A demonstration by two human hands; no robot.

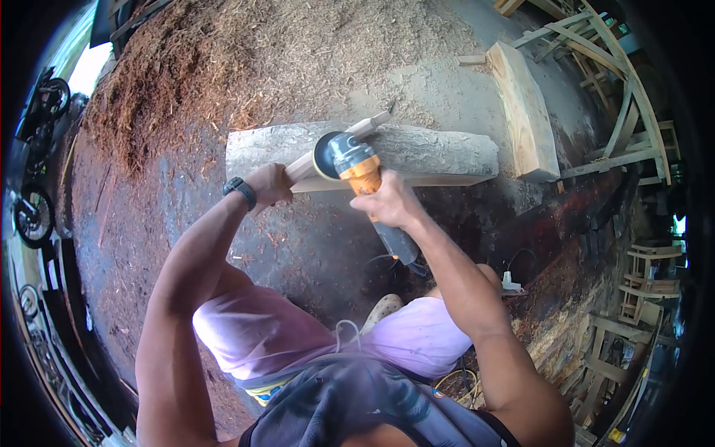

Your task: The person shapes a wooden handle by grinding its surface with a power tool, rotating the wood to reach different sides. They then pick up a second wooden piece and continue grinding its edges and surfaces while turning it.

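The dark, stained floor (290, 257) is strewn with wood shavings (313, 63), heaped most thickly beyond the fingers of both hands. Directly beyond them a thick timber (439, 153) is laid crosswise, its top rough and its near face flat. By the fingers of the left hand (269, 185), which are curled tightly around its near end, a narrow wooden strip (302, 168) is grasped; from there it is slanted away to the right across the timber. By the fingers of the right hand (389, 201) the body of an angle grinder (360, 165) is gripped. Its disc (325, 156) is held over the strip, between the two sets of fingers and slightly beyond them; whether the strip is touched cannot be told. A watch (242, 192) is worn just behind the left fingers. Well to the right of the right fingers, a pale squared beam (525, 112) is seen, with a curved wooden frame (629, 86) farther right.
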